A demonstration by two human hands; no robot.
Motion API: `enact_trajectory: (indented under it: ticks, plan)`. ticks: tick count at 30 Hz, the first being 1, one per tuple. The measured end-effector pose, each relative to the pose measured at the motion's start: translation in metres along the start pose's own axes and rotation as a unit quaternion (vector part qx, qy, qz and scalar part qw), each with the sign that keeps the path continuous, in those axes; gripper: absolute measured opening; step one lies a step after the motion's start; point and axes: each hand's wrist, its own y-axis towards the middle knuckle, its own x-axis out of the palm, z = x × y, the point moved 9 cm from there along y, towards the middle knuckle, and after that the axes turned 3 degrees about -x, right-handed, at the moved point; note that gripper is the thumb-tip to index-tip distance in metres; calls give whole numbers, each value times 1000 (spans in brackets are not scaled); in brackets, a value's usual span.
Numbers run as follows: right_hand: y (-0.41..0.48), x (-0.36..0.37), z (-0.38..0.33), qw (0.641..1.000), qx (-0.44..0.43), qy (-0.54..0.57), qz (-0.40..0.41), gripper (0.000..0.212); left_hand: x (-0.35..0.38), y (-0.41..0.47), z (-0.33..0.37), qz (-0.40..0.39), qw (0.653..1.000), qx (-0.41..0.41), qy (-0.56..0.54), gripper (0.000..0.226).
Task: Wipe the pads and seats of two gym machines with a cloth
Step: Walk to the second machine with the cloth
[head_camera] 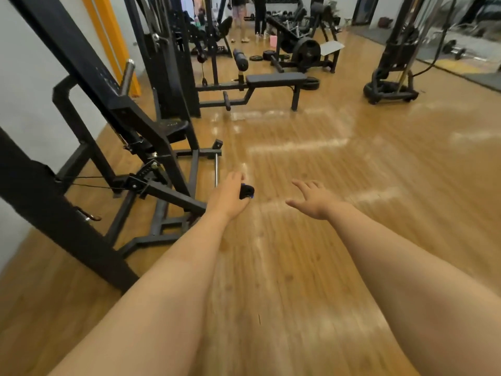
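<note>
The left grip (227, 198) is curled round a small dark cloth (246, 191). The cloth is bunched into a wad that sticks out on the grip's right side and shows flecks of blue at its edge. The right grip (314, 199) holds nothing; it hangs palm down, fingers loosely spread and thumb pointing towards the cloth, with a clear gap between them. Both bare forearms reach forward over the glossy wooden floor (339, 164), and neither grip touches any equipment.

To the left of the cloth stands a black steel-framed machine (151, 147), its small black seat (173, 127) set among slanted beams, above and to the left of the left grip. Farther ahead is a flat bench (276, 77) with a black pad, and a black roller pad (240, 59) stands upright at its left end. Both are well apart from the cloth. A cable tower (393, 63) stands to the right. At the far end are a plate-loaded machine (306, 51) and two people's legs (240, 20).
</note>
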Motion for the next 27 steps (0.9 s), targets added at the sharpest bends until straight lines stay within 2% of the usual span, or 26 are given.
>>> enact_trajectory:
  ticks: [5, 10, 12, 18, 22, 27]
  plan:
    - [86, -14, -2, 998, -58, 2, -10, 71, 3, 64, -20, 23, 998, -52, -7, 40]
    - [189, -19, -22, 994, -108, 1, -23, 71, 7, 137, -70, 43, 994, -101, 2, 36]
    - [232, -29, -33, 991, -132, 6, 0, 70, 9, 173, -95, 53, 992, -117, -8, 36]
    - [359, -94, -75, 969, -203, 6, 141, 69, -6, 294, -156, 79, 989, -125, -19, 37]
    - [440, -117, -92, 961, -228, -4, 155, 69, -21, 364, -184, 140, 975, -155, -75, 32]
    - [542, -134, -87, 953, -264, -15, 147, 68, -8, 455, -199, 163, 970, -168, -57, 32]
